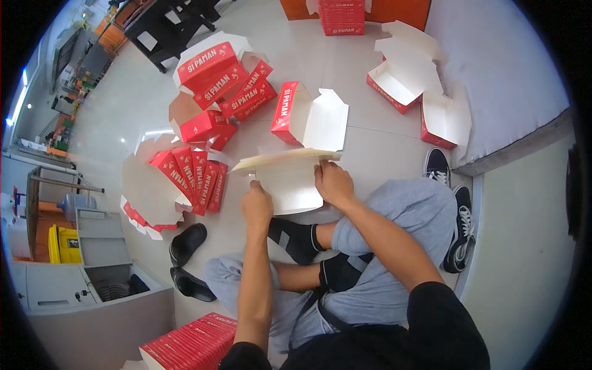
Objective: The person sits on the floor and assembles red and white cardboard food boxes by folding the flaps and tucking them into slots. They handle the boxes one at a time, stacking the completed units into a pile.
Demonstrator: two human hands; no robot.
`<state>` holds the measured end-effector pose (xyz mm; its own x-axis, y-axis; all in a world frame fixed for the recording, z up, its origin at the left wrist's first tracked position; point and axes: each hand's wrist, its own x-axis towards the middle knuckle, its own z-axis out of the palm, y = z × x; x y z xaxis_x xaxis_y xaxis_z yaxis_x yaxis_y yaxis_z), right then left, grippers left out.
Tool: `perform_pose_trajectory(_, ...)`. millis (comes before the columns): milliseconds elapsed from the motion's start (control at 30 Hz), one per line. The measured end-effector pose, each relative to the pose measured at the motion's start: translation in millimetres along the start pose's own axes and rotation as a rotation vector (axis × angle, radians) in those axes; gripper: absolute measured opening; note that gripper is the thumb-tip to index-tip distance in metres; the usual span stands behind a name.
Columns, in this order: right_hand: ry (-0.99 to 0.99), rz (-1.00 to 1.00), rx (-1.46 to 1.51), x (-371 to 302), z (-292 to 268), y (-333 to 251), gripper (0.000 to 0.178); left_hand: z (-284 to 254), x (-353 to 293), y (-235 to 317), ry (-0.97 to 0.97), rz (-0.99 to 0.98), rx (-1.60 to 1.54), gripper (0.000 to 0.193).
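Note:
Between my two hands is a partly folded cardboard food box (287, 185), its pale inside facing up and a flap raised along the far edge. My left hand (256, 201) pinches its left corner. My right hand (334, 182) grips the far right corner, with the thumb and fingers closed on the board. Just beyond stands an open red box (285, 116), its white lid spread to the right. To the left lie several red boxes (196, 176) leaning in a fanned row, with a heap of more red boxes (221, 80) behind them.
A stack of flat red boxes (190, 346) stands by my left elbow, and another stack (343, 18) at the far end. Two open boxes (401, 83) lie near the right wall. Black slippers (187, 243) and dark sneakers (457, 234) flank my crossed legs.

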<state>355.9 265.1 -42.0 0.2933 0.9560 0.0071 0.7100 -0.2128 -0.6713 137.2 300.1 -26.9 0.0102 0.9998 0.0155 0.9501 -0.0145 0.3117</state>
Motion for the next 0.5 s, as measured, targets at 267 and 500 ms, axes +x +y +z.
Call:
perform_pose_trajectory(267, -0.142, 0.041, -0.101, 0.3, -12.0, -1.8, 0.033, 8.6, -10.0, 3.5, 0.012, -0.061, -0.053, 0.027)
perform_pose_trajectory(500, -0.137, 0.025, -0.142, 2.1, -13.1, -0.9, 0.036, 2.9, -14.6, 6.9, 0.009, -0.019, -0.045, 0.027)
